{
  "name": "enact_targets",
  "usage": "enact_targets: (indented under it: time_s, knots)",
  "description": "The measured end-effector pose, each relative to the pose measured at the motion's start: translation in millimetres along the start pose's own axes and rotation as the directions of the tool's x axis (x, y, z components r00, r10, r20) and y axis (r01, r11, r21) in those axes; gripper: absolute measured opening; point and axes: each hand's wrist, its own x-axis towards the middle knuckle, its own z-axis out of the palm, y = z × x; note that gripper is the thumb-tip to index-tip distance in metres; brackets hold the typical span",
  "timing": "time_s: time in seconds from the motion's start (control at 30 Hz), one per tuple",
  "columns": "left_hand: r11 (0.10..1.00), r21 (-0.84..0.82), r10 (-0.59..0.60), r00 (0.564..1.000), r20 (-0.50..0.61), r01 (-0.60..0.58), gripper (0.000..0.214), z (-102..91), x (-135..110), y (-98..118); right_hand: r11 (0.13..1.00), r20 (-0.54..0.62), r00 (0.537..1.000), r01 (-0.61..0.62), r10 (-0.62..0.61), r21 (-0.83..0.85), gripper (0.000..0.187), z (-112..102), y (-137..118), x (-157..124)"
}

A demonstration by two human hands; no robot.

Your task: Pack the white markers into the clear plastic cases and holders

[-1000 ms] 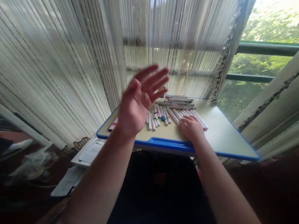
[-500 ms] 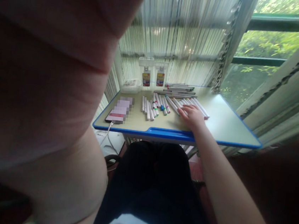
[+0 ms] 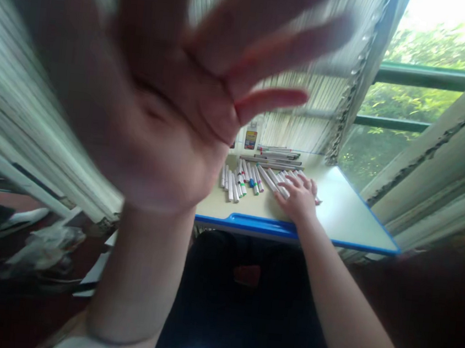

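Note:
My left hand (image 3: pixel 173 107) is raised close to the camera, palm showing and fingers spread, with nothing in it. It is blurred and covers the left part of the desk. My right hand (image 3: pixel 300 196) rests over a row of white markers (image 3: pixel 271 179) on the desk, its fingers spread and touching them. Left of that row lies a group of white markers (image 3: pixel 231 185), some with coloured bands. Behind both groups, several more markers (image 3: pixel 277 161) lie sideways.
The pale desk (image 3: pixel 349 208) has a blue edge. A clear container with a yellow label (image 3: pixel 251 137) stands at its back, partly hidden by my left hand. Behind are a striped curtain (image 3: pixel 304 126) and a window with green bars (image 3: pixel 425 77). A plastic bag (image 3: pixel 44 248) lies at lower left.
My left hand has moved back from the camera, so its palm and spread fingers now show. It hides the phone and one container. The view has shifted; my right hand stays on the markers.

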Motion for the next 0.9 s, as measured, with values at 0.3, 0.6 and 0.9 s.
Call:
enact_targets:
  time_s: [0.3, 0.6, 0.9]
  knots:
    - [0.66, 0.735, -0.419, 0.889, 0.186, 0.157, 0.051, 72.2, -41.0, -201.9, 0.993, 0.158, 0.987, -0.018, 0.037, -0.117, 0.027, -4.6, -15.1, 6.6]
    - [0.724, 0.648, -0.525, 0.798, 0.295, 0.237, 0.052, 62.4, -62.1, -225.4, 0.991, 0.163, 0.986, 0.001, 0.022, -0.136, 0.025, -5.7, -21.2, 8.4]
    - [0.787, 0.579, -0.483, 0.795, 0.365, 0.212, 0.045, 65.9, -60.1, -232.7, 0.985, 0.162, 0.986, 0.004, 0.025, -0.175, 0.026, -0.5, -17.3, 7.8]
